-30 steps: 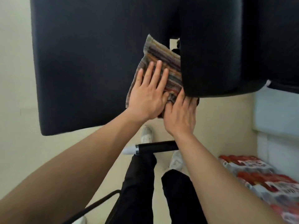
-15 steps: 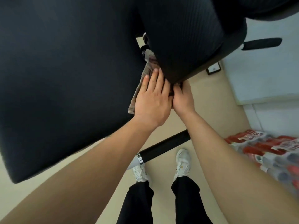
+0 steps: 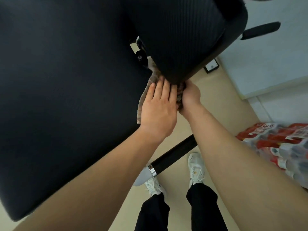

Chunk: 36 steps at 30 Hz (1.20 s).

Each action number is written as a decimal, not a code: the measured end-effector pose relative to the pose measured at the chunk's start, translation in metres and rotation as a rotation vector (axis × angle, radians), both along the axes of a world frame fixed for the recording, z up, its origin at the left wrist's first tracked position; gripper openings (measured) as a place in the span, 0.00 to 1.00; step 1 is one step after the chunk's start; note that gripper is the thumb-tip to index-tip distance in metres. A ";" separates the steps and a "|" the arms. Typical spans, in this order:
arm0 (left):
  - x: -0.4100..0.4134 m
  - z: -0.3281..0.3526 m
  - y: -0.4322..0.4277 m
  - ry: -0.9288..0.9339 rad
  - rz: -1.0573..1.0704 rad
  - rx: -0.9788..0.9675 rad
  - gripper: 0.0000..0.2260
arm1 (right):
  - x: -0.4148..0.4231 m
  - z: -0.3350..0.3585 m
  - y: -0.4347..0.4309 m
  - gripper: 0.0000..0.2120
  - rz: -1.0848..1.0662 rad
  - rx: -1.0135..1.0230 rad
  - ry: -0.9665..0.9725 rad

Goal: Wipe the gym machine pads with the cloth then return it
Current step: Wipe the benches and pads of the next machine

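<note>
Two black gym machine pads fill the upper view: a large flat pad point(image 3: 66, 90) on the left and a ribbed, rounded pad point(image 3: 181, 35) on the right. A striped brownish cloth point(image 3: 141, 104) lies in the gap between them, mostly hidden. My left hand point(image 3: 160, 110) lies flat on the cloth, pressing it against the large pad's edge. My right hand point(image 3: 190, 95) grips the cloth's right side under the rounded pad's lower end, fingers curled out of sight.
A black handle bar with a chrome ring and white tip point(image 3: 168, 160) juts out below my arms. My white shoes point(image 3: 195, 165) stand on the beige floor. Red-wrapped bottle packs point(image 3: 275, 147) lie at the right. A second black handle point(image 3: 260, 31) sticks out upper right.
The view tilted down and closer to the pads. Both hands slid the cloth further under the rounded pad, so much less of the cloth shows than a second ago.
</note>
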<state>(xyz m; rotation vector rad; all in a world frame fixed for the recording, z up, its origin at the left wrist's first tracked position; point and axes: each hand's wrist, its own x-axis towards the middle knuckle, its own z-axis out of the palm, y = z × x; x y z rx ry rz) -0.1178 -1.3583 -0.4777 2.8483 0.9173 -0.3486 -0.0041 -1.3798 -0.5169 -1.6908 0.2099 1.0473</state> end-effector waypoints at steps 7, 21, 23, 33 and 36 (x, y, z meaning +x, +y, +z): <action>-0.081 0.040 0.018 0.123 -0.126 0.001 0.29 | -0.106 0.032 0.000 0.27 -0.323 0.200 -0.015; -0.085 0.044 0.073 0.164 -0.155 -0.028 0.29 | -0.142 0.055 -0.011 0.35 -0.054 0.120 -0.151; -0.106 0.051 0.075 0.155 -0.059 -0.013 0.29 | -0.167 0.068 -0.025 0.36 0.256 -0.002 -0.297; -0.070 0.037 0.154 0.125 0.213 0.067 0.30 | -0.118 0.083 0.060 0.33 0.957 -0.216 -0.754; -0.066 0.036 0.181 0.104 0.225 0.068 0.29 | -0.097 0.069 0.101 0.33 0.960 -0.256 -0.790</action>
